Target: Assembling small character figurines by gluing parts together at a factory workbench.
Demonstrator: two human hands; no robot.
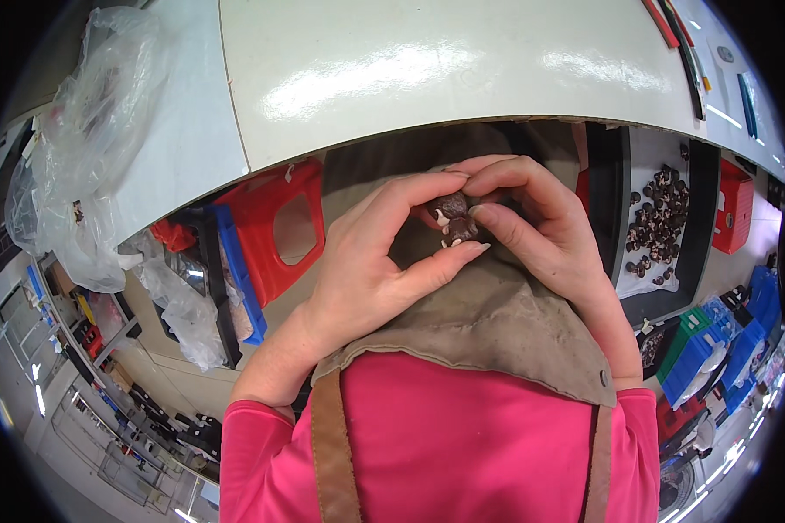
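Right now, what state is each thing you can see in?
Brown-and-white figurine: held, partly covered
Left hand: curled around figurine
Right hand: curled, gripping figurine
Black tray: holding many small dark pieces
Clear plastic bag: crumpled
Apron: worn, creased

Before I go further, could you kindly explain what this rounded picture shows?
There is no machine here: these bare hands belong to the person wearing the camera, a head-mounted fisheye looking down, so straight edges bend. The left hand and right hand together hold a small dark-brown and cream figurine. On the pale worktop lie crumpled clear plastic at left and long slim items at far right. To the right, a dark-walled tray holds many small dark-and-cream pieces.
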